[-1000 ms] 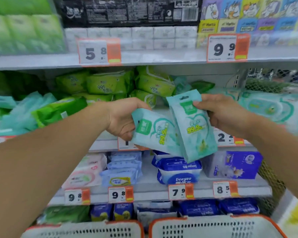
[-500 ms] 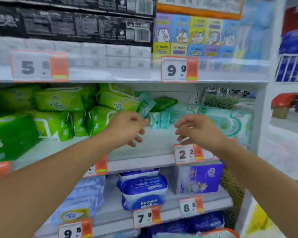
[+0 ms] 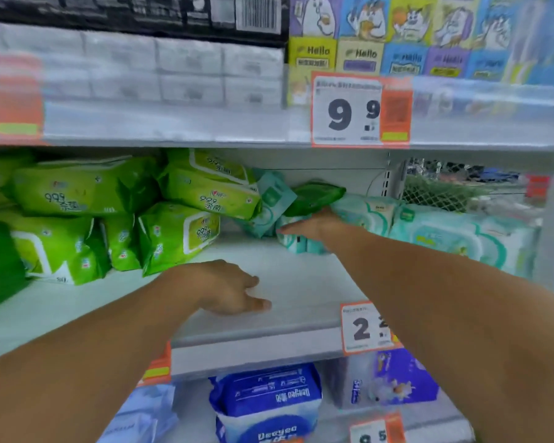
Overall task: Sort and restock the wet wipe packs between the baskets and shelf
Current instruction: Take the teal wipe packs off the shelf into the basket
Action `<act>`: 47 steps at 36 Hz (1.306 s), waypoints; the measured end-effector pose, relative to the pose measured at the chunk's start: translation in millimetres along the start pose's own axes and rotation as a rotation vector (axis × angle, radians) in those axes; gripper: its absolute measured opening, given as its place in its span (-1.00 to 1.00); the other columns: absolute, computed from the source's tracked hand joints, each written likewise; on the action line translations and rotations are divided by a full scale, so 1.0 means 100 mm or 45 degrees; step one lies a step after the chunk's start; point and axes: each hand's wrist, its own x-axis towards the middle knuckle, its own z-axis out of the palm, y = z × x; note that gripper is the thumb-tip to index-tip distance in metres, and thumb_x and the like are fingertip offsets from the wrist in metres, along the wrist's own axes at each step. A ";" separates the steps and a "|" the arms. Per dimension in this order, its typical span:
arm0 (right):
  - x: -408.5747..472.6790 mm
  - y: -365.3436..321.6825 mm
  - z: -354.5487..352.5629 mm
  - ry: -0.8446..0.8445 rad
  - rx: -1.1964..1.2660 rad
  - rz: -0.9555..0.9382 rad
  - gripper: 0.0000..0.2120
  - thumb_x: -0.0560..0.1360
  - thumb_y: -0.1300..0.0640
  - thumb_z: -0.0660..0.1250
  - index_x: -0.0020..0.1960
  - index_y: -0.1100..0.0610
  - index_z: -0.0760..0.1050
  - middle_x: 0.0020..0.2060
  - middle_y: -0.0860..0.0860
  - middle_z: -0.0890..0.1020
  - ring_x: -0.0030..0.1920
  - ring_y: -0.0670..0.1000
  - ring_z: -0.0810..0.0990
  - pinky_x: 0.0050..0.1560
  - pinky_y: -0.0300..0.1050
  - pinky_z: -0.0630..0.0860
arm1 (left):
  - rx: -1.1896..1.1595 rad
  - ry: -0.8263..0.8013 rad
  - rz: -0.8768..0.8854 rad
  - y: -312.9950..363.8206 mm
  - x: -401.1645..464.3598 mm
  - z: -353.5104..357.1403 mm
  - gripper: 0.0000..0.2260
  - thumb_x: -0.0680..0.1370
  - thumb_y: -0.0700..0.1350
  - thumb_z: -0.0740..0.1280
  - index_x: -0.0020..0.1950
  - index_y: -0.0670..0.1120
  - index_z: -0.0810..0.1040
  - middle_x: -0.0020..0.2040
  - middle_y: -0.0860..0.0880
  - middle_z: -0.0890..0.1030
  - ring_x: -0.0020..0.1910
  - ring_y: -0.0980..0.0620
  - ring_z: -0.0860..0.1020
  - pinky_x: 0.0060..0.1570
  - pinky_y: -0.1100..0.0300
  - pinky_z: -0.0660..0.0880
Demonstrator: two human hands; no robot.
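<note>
Nearest, the left hand (image 3: 227, 287) hovers low over the bare front strip of the white metal shelf (image 3: 301, 282), fingers loosely curled and holding nothing; it looks parked there to stay out of the way, or perhaps to steady the reach. By the shelf's front edge, a white-and-orange price tag reading 2 (image 3: 365, 327) marks the lane that the small packs seem to belong to.

Farther in, toward the back of the shelf, the right hand (image 3: 314, 225) lies stretched out with its fingers fairly straight on a cluster of small pale teal wet wipe packs (image 3: 293, 243). It appears to be pressing or nudging them into place rather than gripping (whether any finger hooks round a pack I cannot tell, the frame being blurred there). One slim teal pack with a hang tab (image 3: 274, 196) leans tilted against the neighbouring stack, and a dark green soft pack (image 3: 317, 196) rests on top of the cluster, likely because the pile was dropped in loosely and wants straightening.

To the left edge of the same shelf, bright lime green wet wipe packs (image 3: 179, 235) are stacked two high, kept apart by kind. To the right, large pale mint wipe packs (image 3: 445, 238) fill the corner against the wire mesh side panel (image 3: 438, 193). No basket shows.
</note>
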 end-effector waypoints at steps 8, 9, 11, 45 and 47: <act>0.13 -0.02 0.19 0.230 -0.175 0.011 -0.55 0.23 -0.18 0.55 -0.19 0.09 0.42 -0.16 0.03 0.60 -0.11 0.06 0.60 -0.02 -0.08 0.63 | 0.044 -0.021 0.004 0.00 0.00 -0.08 -0.30 0.53 0.42 0.08 0.60 0.14 0.11 0.60 0.02 0.15 0.54 -0.06 0.16 0.46 0.11 0.18; 0.07 -0.03 0.14 0.209 -0.155 0.024 -0.52 0.25 -0.18 0.55 -0.14 0.12 0.43 -0.17 0.02 0.56 -0.08 0.06 0.57 0.03 -0.08 0.61 | 0.048 -0.021 0.001 0.01 0.00 -0.08 -0.30 0.54 0.42 0.08 0.60 0.14 0.11 0.60 0.02 0.15 0.54 -0.06 0.16 0.47 0.10 0.18; -0.05 -0.01 0.02 0.156 -0.160 0.025 -0.39 0.26 -0.18 0.57 0.11 0.15 0.46 -0.01 0.02 0.56 0.07 0.09 0.57 0.14 -0.09 0.57 | 0.053 -0.019 -0.014 0.01 -0.02 -0.09 -0.30 0.54 0.41 0.07 0.60 0.13 0.10 0.60 0.01 0.14 0.55 -0.07 0.15 0.47 0.10 0.16; -2.47 0.03 0.29 -0.485 1.509 0.016 -0.59 0.48 0.12 0.40 0.32 0.12 0.51 0.07 0.11 0.71 -0.03 0.09 0.73 -0.26 -0.03 0.66 | -2.728 0.580 0.257 -0.59 -1.72 0.65 -0.47 0.37 -0.15 0.45 0.34 -0.15 0.50 0.15 -0.15 0.67 0.07 -0.15 0.67 -0.06 -0.10 0.64; -2.48 0.12 0.19 -0.443 1.475 0.013 -0.60 0.51 0.11 0.37 0.33 0.15 0.49 0.08 0.14 0.71 -0.01 0.11 0.73 -0.26 -0.03 0.66 | -2.715 0.689 0.220 -0.74 -1.74 0.70 -0.44 0.36 -0.15 0.46 0.36 -0.15 0.48 0.16 -0.16 0.67 0.09 -0.18 0.67 -0.06 -0.14 0.63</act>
